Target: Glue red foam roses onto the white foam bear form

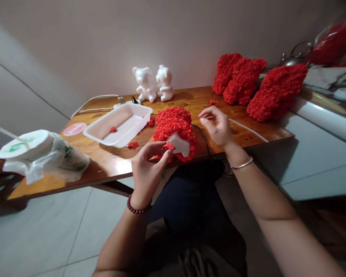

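Note:
Between the thumb and fingers of my left hand (150, 165) is a red foam rose (169, 146), held against or just before the white bare patch (179, 144) of a figure. Red roses (174, 123) cover the rest of what shows of this figure, which lies at the table's front edge. To its right, my right hand (217, 125) hovers apart from it, fingers curved, a small gap between thumb and forefinger, and nothing visible in them. Left of the figure stands a translucent plastic tray (96, 134) with one loose red rose (112, 130) inside.
Two white foam bears (145, 84) sit at the back by the wall. Several rose-covered figures (245, 80) stand at the back right. A lidded, plastic-wrapped cup (72, 159) lies front left. A thin black cable (203, 134) runs beside the figure; a power strip (122, 103) lies behind the tray.

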{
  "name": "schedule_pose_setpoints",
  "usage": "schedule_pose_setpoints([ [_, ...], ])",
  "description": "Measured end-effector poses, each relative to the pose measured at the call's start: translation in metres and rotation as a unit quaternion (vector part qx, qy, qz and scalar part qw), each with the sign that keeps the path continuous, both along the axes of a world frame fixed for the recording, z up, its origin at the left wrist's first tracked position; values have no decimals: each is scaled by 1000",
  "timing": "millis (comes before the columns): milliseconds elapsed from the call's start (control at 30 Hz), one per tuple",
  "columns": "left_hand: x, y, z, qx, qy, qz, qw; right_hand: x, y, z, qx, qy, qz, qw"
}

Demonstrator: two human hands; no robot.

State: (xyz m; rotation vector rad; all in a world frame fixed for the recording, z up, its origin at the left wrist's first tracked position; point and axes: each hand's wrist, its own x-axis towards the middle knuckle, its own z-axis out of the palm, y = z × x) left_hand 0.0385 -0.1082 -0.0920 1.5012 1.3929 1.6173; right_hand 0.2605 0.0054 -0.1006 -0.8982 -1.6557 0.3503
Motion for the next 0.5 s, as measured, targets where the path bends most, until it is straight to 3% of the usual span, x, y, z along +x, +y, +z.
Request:
schedule_pose_setpoints([
  [100,5,5,3,12,8,2,1000,-23,25,2,-48,54,103,992],
  [200,1,7,7,15,2,-9,1000,-35,56,0,-57,66,143,986],
  [333,-6,6,11,24,59,-15,998,-44,93,11,-50,63,171,982],
  [500,-4,5,12,35,182,31,982,-64,96,14,-83,27,279,956],
])
